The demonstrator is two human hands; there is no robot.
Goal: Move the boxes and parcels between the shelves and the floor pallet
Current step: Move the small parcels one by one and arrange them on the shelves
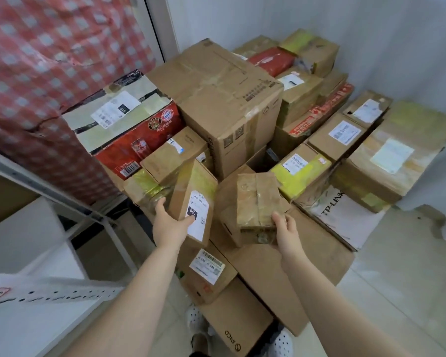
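Cardboard pile [371, 173]: brown boxes and parcels stacked on the floor in a corner against a pale wall, many with white shipping labels and yellowish tape.
Tall narrow box [191, 186]: stands upright with a slight tilt at the near front of the pile. Its white label reading "060" faces the camera. A flat labelled box [206, 279] lies below it.
Left hand [169, 225]: the grip is clamped on the tall narrow box, with the thumb on its left edge and the fingers across the lower label.
Small taped parcel [258, 199]: brown and wrapped in glossy tape, just right of the tall narrow box, in front of the large carton. I cannot tell whether it rests on the box beneath.
Right hand [287, 230]: the grip is clamped on the parcel's near right corner, thumb on top, fingers underneath.
Large carton [216, 99]: the tallest box, in the middle of the pile.
Red box [134, 143]: left of the large carton, with a football crest on its side and a white label on top.
Checked covering [49, 73]: red and white, at far left, touching the red box.
TP-LINK box [345, 220]: white, flat, at the pile's right front edge.
PICO box [237, 328]: brown and nearest the camera, beside white perforated shoes [196, 318].
Shelf frame [62, 292]: grey perforated metal at lower left, with white boards.
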